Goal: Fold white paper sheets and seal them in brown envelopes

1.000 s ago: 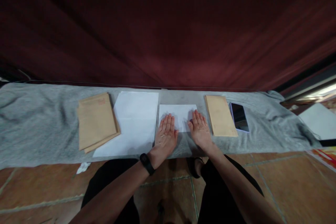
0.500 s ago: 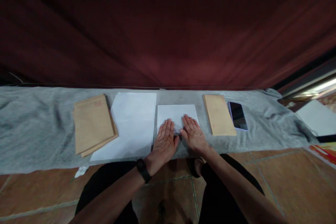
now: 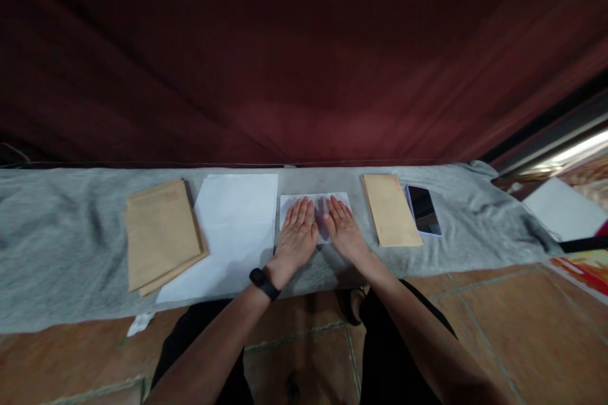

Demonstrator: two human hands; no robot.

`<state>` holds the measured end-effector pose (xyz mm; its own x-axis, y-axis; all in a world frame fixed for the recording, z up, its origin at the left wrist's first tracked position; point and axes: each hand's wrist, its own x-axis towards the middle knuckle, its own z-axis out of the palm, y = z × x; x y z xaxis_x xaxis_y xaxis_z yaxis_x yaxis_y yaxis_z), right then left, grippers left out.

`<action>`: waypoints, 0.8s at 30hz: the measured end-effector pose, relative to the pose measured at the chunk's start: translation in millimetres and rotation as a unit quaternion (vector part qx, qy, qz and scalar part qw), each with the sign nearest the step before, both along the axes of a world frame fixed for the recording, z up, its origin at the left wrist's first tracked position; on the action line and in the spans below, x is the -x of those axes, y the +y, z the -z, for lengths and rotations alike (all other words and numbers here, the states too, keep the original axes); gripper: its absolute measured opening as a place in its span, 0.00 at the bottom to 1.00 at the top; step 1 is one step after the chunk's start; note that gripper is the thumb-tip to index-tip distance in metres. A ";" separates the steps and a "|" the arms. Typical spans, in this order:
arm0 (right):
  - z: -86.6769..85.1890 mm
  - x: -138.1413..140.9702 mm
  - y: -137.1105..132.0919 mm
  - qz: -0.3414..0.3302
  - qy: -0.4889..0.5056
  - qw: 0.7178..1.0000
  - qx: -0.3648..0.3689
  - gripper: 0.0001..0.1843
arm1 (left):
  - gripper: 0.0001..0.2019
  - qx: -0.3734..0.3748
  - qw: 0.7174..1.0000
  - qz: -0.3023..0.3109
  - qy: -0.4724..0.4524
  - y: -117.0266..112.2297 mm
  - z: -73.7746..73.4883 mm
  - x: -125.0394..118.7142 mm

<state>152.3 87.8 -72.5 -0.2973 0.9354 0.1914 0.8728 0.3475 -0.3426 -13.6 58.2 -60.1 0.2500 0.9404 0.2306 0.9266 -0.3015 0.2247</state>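
Both my hands lie flat, fingers stretched out, side by side on a folded white sheet of paper on a grey cloth. My left hand, with a black band at the wrist, covers the sheet's left half. My right hand covers its right half. Most of the folded paper is hidden under them. Just left of my left hand lies a larger white sheet.
A stack of brown envelopes lies at the left. One brown envelope and a dark phone lie at the right. A dark red curtain hangs behind. Tiled floor below; a white board at far right.
My two hands have drawn together from the sheet's outer edges toward its middle and slid further up over the folded paper, staying flat on it.
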 end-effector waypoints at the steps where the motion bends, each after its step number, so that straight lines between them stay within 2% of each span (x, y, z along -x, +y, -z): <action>1: -1.5 4.5 2.8 -0.011 0.005 1.000 0.006 0.31 | 0.29 0.001 1.000 0.003 -0.001 6.1 -0.3 -1.5; 5: -1.8 17.3 12.8 -0.034 0.001 0.999 0.020 0.30 | 0.28 0.028 1.000 -0.006 0.002 25.1 4.4 -7.6; 10: 4.0 19.4 21.7 -0.023 -0.041 0.999 0.002 0.28 | 0.28 0.061 0.997 -0.029 0.021 37.0 14.0 -11.6; 16: 12.4 11.6 24.0 0.020 -0.066 0.997 -0.037 0.29 | 0.29 0.064 0.995 -0.074 0.031 38.7 19.3 -8.0; 24: 16.6 -6.8 23.7 0.079 -0.074 0.993 -0.056 0.32 | 0.29 0.049 0.990 -0.131 0.019 34.6 16.6 -1.3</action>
